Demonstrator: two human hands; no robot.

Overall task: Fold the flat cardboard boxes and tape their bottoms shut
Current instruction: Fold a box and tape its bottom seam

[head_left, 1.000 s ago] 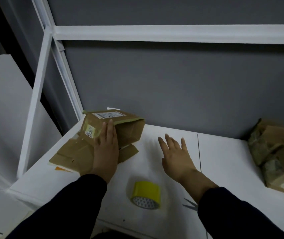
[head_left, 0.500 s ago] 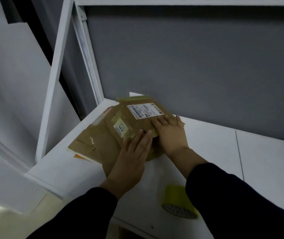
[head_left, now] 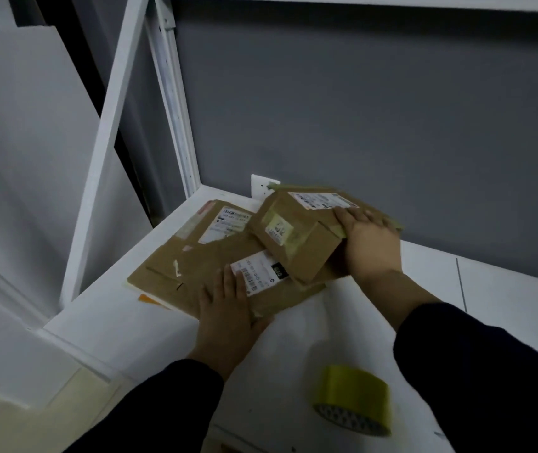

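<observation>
Shelf white, wall grey, boxes flat

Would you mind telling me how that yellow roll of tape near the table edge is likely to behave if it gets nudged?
The tape roll stands tilted on its round rim, so a nudge would probably set it rolling. It sits near the front edge of the white table, so it might drop off. Its hollow core suggests it is fairly light and easy to lift with one hand.

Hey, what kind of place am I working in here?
Probably a packing or storage corner: used, flattened cardboard boxes with shipping labels lie on a white shelf in a white metal rack, and a yellow tape roll stands near its front edge.
</observation>
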